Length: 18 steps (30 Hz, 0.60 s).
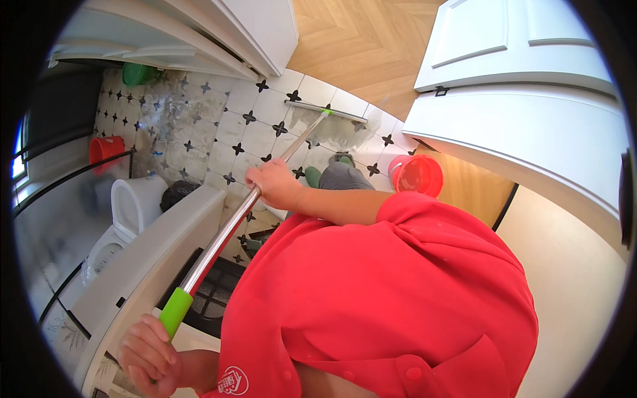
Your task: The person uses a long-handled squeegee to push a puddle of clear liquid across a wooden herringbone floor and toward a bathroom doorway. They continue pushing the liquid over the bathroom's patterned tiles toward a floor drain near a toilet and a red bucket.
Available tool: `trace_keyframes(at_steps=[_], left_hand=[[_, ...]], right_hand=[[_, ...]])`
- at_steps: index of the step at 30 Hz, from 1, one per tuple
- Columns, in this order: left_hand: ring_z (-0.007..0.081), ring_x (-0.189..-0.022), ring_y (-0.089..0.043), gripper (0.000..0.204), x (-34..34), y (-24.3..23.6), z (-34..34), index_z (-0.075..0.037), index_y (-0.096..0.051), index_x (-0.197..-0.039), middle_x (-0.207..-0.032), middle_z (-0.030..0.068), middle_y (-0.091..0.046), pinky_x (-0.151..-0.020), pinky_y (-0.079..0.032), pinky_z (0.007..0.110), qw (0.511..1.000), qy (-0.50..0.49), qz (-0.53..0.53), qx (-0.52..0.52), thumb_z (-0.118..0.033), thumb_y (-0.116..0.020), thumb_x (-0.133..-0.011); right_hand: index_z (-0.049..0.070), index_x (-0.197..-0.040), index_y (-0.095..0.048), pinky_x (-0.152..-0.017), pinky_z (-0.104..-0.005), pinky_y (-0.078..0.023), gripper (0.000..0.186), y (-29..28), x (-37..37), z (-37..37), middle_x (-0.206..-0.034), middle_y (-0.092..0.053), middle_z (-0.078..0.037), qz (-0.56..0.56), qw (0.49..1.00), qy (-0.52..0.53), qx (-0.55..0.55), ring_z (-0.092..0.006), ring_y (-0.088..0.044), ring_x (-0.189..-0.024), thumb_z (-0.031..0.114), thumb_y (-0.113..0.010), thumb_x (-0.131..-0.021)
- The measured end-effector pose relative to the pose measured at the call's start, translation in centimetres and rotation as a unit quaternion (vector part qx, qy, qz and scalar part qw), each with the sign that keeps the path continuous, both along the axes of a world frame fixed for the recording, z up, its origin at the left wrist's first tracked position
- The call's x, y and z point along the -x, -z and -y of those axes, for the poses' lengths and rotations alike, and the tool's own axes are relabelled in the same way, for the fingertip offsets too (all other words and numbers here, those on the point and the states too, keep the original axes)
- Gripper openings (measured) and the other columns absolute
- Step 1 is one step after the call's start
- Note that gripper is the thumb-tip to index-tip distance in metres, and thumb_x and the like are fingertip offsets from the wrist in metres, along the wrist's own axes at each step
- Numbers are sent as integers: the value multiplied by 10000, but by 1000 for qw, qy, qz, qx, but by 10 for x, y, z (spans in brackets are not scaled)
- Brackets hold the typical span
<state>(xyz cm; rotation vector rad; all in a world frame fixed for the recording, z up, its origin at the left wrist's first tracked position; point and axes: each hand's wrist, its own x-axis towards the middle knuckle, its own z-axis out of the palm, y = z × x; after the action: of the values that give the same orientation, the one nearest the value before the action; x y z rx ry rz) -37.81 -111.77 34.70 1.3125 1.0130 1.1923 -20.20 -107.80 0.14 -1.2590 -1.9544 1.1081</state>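
Observation:
My left hand (pixel 149 355) is closed round the green grip at the end of a floor squeegee (pixel 222 239), low at the left. Farther up, my right hand (pixel 275 184) wraps the metal pole, its arm crossing in front of my red shirt. The pole slants away to the squeegee's long thin blade (pixel 345 116), which lies across the white tiles with black star shapes. A murky wet patch (pixel 332 132) spreads on the near side of the blade, just ahead of my feet (pixel 342 161).
A red bucket (pixel 417 176) stands right of my feet. Wood flooring (pixel 365 46) begins past the tiles, beside a white door (pixel 511 119). Leftward are a low partition (pixel 166 265), a toilet (pixel 136 202), another red bucket (pixel 106 151), a green basin (pixel 138 74) and dirty wet tiles (pixel 179 109).

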Motion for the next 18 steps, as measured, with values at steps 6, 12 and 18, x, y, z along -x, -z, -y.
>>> trace_keyframes(at_steps=[6, 12, 18], left_hand=[[84, -466, -350, 360, 26, -8, 24, -193, -310, -556, -445, -49, -330, -641, -307, 305, 999, -8, 42, -17, -190, -422, -899], [150, -478, -476, 318, 26, 68, 17, -119, -419, -520, -496, 10, -494, -646, -431, 359, 993, -19, -44, -112, -155, -496, -826], [218, -524, -514, 203, -55, 151, -15, -60, -435, -546, -539, 41, -498, -704, -455, 447, 985, 168, -3, -46, -74, -469, -746]], right_hand=[[169, -961, -558, -828, -396, -366, 167, -29, 12, 17, -794, -620, -42, 38, 990, -103, 85, -258, -615, -865, 114, -572, -803], [139, -893, -587, -734, -429, -446, 152, 20, -55, -29, -759, -627, -77, 170, 984, 34, -36, -301, -623, -795, 102, -622, -749], [104, -764, -582, -667, -421, -463, 145, 107, -154, -35, -730, -603, -119, 198, 966, 159, -48, -348, -587, -743, 42, -665, -663]])
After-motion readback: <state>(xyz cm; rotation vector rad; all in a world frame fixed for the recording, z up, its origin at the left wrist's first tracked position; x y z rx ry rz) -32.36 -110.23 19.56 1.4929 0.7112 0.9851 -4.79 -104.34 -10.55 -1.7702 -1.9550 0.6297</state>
